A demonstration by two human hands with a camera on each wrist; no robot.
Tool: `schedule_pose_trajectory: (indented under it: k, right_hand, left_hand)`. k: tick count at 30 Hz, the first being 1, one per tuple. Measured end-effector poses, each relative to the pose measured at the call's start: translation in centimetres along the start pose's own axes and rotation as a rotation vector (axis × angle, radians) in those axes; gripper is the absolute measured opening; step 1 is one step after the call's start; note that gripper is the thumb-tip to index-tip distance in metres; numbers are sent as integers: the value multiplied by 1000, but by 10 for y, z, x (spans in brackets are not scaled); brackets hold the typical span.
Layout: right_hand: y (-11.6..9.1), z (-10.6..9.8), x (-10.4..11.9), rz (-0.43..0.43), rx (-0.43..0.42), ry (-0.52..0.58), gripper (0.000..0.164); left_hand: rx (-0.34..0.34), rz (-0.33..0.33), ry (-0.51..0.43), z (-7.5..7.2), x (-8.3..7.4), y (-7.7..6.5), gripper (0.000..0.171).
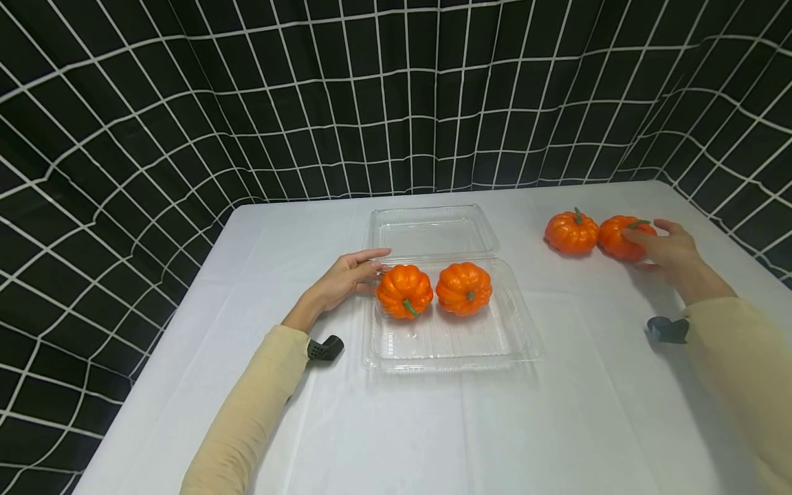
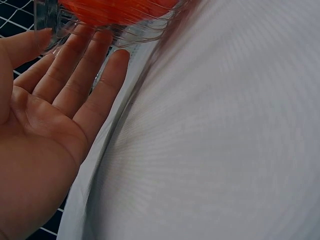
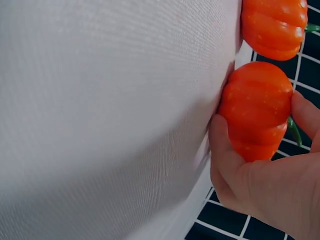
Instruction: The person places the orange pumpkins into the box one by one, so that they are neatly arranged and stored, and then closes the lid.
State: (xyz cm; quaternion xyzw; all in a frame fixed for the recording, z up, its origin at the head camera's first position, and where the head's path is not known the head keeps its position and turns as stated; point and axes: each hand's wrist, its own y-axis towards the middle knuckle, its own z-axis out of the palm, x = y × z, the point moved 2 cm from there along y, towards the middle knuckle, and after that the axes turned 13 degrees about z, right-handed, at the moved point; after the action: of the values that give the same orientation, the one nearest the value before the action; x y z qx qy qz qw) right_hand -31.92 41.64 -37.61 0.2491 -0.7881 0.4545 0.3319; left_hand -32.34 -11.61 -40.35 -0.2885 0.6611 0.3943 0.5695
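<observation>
A clear plastic clamshell box (image 1: 445, 347) lies with its lid folded back on the table, and two small orange toy pumpkins, one at left (image 1: 405, 291) and one at right (image 1: 464, 289), sit in its base. My left hand (image 1: 348, 278) is at the box's left side; its fairly straight fingers touch the wall, with the thumb at the rim. Far right, my right hand (image 1: 671, 251) grips another orange pumpkin (image 3: 256, 107), fingers on one side and thumb on the other near the green stem. Beside it stands one more pumpkin (image 1: 572, 232).
White cloth covers the table (image 1: 396, 433). Behind and beside it hangs a black curtain with a white grid (image 1: 408, 103). The box's lid (image 1: 433, 230) lies toward the back. A dark wrist device (image 1: 325, 348) sticks out from the left sleeve.
</observation>
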Motion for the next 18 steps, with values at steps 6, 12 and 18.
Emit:
schedule_pose_trajectory:
  k: [6,12,18]
  right_hand:
    - [-1,0,0,-21,10,-40,100]
    - [-1,-4,-2,-46,-20,-52,102]
    - [-1,-14,0,-111,-68,-110,106]
  left_hand:
    - [-11,1,-8,1,-1,-1,45]
    - [-7,1,-8,1,0,0,46]
    - [-5,-1,-5,1,0,0,45]
